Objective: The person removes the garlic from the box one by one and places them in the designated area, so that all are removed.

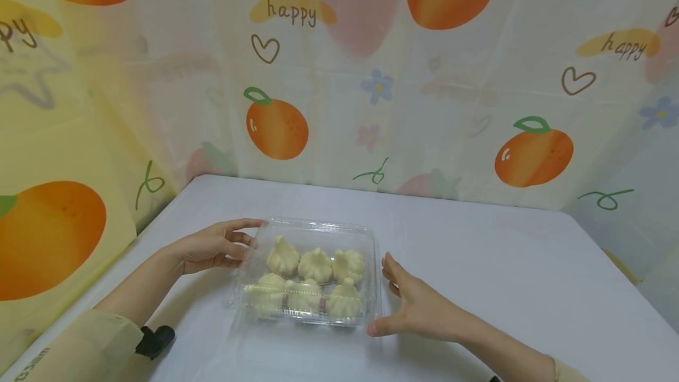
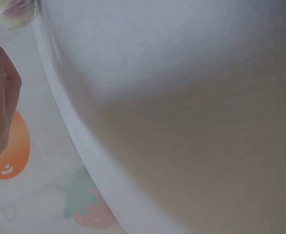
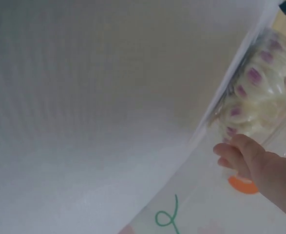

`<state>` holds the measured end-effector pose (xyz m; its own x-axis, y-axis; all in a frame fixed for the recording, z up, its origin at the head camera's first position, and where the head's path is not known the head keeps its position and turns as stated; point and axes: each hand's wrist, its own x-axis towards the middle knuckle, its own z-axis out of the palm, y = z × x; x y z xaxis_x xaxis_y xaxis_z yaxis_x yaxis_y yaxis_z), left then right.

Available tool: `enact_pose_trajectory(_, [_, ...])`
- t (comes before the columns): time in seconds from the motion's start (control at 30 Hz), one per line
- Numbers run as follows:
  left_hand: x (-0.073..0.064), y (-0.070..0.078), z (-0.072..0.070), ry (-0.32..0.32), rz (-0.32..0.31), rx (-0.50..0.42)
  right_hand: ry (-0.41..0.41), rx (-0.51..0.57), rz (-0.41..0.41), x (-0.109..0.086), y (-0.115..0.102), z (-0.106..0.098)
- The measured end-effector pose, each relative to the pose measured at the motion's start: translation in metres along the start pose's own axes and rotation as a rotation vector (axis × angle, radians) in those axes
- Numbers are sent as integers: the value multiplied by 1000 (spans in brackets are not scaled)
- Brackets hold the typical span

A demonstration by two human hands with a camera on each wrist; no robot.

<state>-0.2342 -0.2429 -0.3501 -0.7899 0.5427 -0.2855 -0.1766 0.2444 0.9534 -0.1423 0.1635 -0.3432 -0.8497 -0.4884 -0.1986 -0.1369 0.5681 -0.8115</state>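
A clear plastic clamshell box (image 1: 318, 227) with its lid over the top sits on the white table. Inside it are several pale, pleated, bulb-shaped pieces (image 1: 315, 265) with pointed tops, like dumplings. My left hand (image 1: 212, 246) is at the box's left side, its fingers loosely bent and touching the rim near the back corner. On the other side, my right hand (image 1: 416, 305) is spread around the right edge, thumb by the front corner and fingers slightly apart from the wall. The right wrist view shows purple patches on the pieces (image 3: 255, 92).
The white tabletop (image 1: 467, 246) extends to the right of the box and behind it. A fruit-patterned curtain (image 1: 445, 105) hangs along the back and the left side. A black strap (image 1: 155, 342) is at the left cuff.
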Motion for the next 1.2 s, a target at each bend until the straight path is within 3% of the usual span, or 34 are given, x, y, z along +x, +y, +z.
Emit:
enact_pose_trajectory(0.17, [1, 1, 0, 1, -1, 11, 14, -21, -2, 0, 0, 10])
enact_pose_trajectory(0.53, [0, 1, 0, 7, -4, 11, 135, 8, 6, 3, -5, 29])
enact_pose_trajectory(0.87, [1, 1, 0, 6, -5, 16, 171, -3, 28, 6, -1, 38])
enact_pose_trajectory(1.2, [0, 3, 1, 8, -4, 20, 182, -18, -2, 5, -4, 39])
